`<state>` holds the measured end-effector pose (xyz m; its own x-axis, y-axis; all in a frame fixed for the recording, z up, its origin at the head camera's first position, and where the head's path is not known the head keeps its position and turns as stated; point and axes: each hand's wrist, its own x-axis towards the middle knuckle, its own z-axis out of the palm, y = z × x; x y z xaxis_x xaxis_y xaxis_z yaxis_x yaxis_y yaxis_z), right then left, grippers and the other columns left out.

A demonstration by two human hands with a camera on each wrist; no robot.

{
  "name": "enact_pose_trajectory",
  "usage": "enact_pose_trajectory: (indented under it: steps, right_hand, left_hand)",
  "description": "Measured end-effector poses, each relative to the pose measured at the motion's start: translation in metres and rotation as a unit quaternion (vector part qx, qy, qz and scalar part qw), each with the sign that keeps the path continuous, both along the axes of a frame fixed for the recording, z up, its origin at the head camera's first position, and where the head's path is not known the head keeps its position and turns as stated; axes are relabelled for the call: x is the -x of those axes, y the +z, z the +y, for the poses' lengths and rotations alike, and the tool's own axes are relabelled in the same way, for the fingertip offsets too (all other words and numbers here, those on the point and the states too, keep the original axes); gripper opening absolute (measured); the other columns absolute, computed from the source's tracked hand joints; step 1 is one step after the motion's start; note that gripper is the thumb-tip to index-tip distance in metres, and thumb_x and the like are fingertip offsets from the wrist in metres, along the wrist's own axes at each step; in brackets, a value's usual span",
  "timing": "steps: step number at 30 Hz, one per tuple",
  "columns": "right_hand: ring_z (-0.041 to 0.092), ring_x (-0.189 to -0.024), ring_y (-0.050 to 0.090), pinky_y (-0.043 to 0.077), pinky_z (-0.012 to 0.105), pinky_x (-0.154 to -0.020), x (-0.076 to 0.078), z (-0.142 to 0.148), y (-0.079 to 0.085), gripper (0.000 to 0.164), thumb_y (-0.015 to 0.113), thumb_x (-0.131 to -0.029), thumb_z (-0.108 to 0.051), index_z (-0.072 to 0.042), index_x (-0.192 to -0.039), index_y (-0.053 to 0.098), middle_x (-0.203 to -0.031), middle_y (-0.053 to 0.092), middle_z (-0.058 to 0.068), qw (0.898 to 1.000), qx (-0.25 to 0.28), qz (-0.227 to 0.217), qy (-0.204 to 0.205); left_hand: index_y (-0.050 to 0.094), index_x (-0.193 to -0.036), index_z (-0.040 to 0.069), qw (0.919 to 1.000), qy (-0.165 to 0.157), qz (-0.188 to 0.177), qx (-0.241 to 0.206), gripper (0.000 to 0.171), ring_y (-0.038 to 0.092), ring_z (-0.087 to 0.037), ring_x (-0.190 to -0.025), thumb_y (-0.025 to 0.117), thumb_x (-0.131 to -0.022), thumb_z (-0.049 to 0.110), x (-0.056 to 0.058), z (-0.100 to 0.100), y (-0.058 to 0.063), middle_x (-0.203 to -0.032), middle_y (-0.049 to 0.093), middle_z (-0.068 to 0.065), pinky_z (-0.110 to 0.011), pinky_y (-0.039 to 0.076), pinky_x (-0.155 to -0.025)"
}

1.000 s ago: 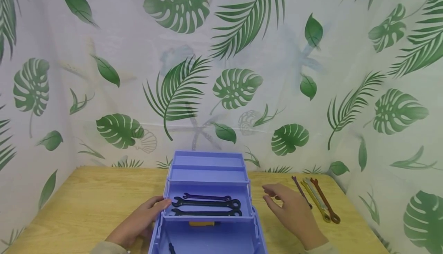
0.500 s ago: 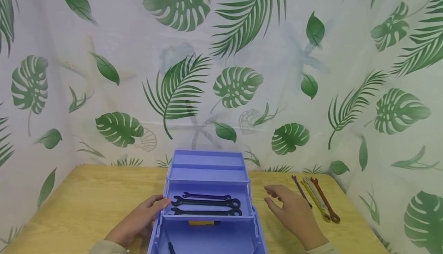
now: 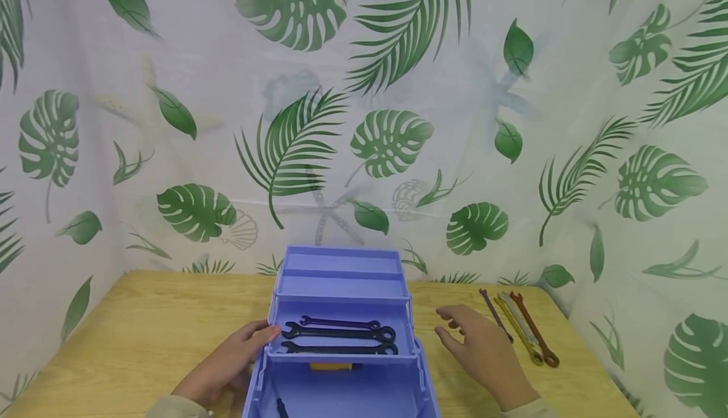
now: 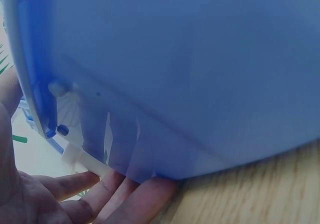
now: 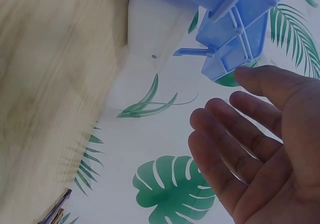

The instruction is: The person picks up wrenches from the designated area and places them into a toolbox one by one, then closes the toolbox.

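A blue cantilever toolbox stands unfolded at the middle front of the table. My left hand grips its left side, thumb at the rim of the middle tray; in the left wrist view the fingertips lie against the box's side wall. That tray holds a small purple wrench and two black wrenches. To the right of the box my right hand hovers with fingers loosely bent, nothing in it. Its palm shows in the right wrist view.
Right of my right hand lie several wrenches: a purple one, a yellow one, a silver one and a copper-red one. A yellow object and a thin black-handled tool lie in the lower compartment. A leaf-patterned curtain hangs behind.
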<state>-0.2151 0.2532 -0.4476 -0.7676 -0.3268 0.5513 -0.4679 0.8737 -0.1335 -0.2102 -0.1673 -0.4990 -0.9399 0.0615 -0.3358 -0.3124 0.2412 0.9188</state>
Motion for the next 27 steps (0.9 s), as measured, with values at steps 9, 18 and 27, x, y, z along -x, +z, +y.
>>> enact_pose_trajectory:
  steps: [9, 18, 27]
  right_hand:
    - [0.011, -0.079, 0.071, 0.058, 0.026, -0.066, 0.0019, 0.0008, -0.0028, 0.029, 0.088, -0.083, -0.016, -0.013, -0.109, 0.075, -0.100, 0.075, -0.003, 1.000, 0.002, -0.008, 0.001]
    - [0.011, -0.078, 0.070, 0.057, 0.025, -0.064, 0.0016, -0.0002, -0.0034, 0.028, 0.088, -0.083, -0.016, -0.016, -0.107, 0.075, -0.098, 0.075, -0.003, 1.000, 0.003, -0.005, 0.004]
    - [0.012, -0.078, 0.070, 0.056, 0.026, -0.063, 0.0024, 0.0013, -0.0043, 0.028, 0.088, -0.082, -0.016, -0.015, -0.107, 0.075, -0.098, 0.075, -0.003, 1.000, -0.003, -0.003, -0.004]
  left_hand:
    - [0.045, -0.153, 0.005, 0.9999, -0.006, -0.002, 0.015, 0.089, 0.065, -0.040, -0.115, 0.058, -0.094, 0.070, 0.0003, -0.0002, 0.0034, -0.133, 0.064, -0.022, -0.057, 0.060, -0.085]
    - [0.043, -0.154, 0.005, 0.9999, -0.008, -0.009, 0.009, 0.091, 0.065, -0.040, -0.114, 0.058, -0.093, 0.071, 0.0002, -0.0023, 0.0035, -0.133, 0.065, -0.023, -0.056, 0.060, -0.083]
    - [0.042, -0.153, 0.002, 0.9997, -0.006, 0.007, -0.021, 0.087, 0.068, -0.037, -0.107, 0.061, -0.095, 0.064, -0.0042, -0.0014, 0.0027, -0.129, 0.066, -0.023, -0.053, 0.062, -0.077]
